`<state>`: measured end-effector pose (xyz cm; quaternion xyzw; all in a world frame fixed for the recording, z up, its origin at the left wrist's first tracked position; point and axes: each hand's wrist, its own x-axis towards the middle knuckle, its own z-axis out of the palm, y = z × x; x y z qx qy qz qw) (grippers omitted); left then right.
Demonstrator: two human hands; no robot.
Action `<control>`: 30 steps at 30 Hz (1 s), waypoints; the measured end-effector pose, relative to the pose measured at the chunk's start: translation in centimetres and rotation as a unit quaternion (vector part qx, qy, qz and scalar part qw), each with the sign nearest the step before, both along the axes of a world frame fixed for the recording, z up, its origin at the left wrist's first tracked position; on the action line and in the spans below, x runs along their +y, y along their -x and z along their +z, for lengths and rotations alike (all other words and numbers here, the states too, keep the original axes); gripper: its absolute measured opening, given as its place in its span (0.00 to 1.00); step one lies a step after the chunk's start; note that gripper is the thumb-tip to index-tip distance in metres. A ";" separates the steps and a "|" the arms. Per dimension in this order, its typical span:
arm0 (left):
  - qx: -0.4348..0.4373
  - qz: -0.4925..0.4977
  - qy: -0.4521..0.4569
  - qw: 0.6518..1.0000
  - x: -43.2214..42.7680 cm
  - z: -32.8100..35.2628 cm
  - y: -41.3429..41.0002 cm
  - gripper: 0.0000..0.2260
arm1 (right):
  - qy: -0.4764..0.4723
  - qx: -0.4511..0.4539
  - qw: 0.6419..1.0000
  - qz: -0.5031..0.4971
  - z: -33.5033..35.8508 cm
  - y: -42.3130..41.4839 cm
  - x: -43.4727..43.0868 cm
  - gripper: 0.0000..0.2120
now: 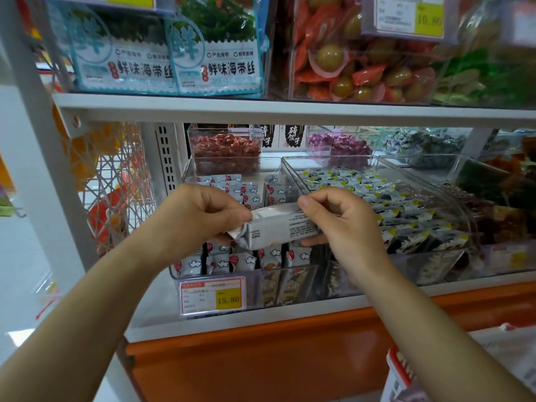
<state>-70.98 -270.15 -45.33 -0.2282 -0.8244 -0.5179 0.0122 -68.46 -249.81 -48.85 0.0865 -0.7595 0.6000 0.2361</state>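
Both hands are on one white foil snack packet point(278, 227), held level in the air between them. The left hand point(200, 216) has curled fingers pinching the crimped left end. The right hand point(339, 224) pinches the right end, thumb on the top edge and fingers underneath. The packet sits just above and in front of the clear bin point(261, 282) of matching cloud-print packets, directly below the grip. A second bin of yellow-cornered packets point(406, 210) lies just past the right hand, and a price tag point(213, 295) hangs on the bin front below the left wrist. The packet is probably very light. The film looks thin and slick, the body puffy and soft, and the contents may crush if squeezed in the middle. The flat crimped seams at either end look like the best hold, stiffer and less slippery than the glossy faces, so a light pinch should do. A one-hand hold across the short side would likely work too. The main risk is foil sliding out of a loose pinch.
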 end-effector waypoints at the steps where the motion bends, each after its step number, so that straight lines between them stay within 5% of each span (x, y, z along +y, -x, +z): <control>1: -0.008 0.002 -0.010 1.000 0.1 -0.1 0.0 0.07 | 0.011 -0.003 1.000 0.002 0.0 0.0 0.0 0.06; 8: -0.089 -0.037 -0.073 0.993 0.9 -0.7 -0.2 0.12 | 0.005 0.037 0.997 -0.069 -0.1 -0.1 -0.2 0.05; 17: -0.048 0.001 -0.094 0.994 0.9 -0.7 0.1 0.07 | -0.054 -0.036 0.998 0.024 1.4 0.0 2.2 0.06; 30: -0.110 0.012 -0.143 0.983 1.5 -1.6 0.7 0.07 | 0.039 -0.071 0.994 0.075 0.5 0.7 2.4 0.06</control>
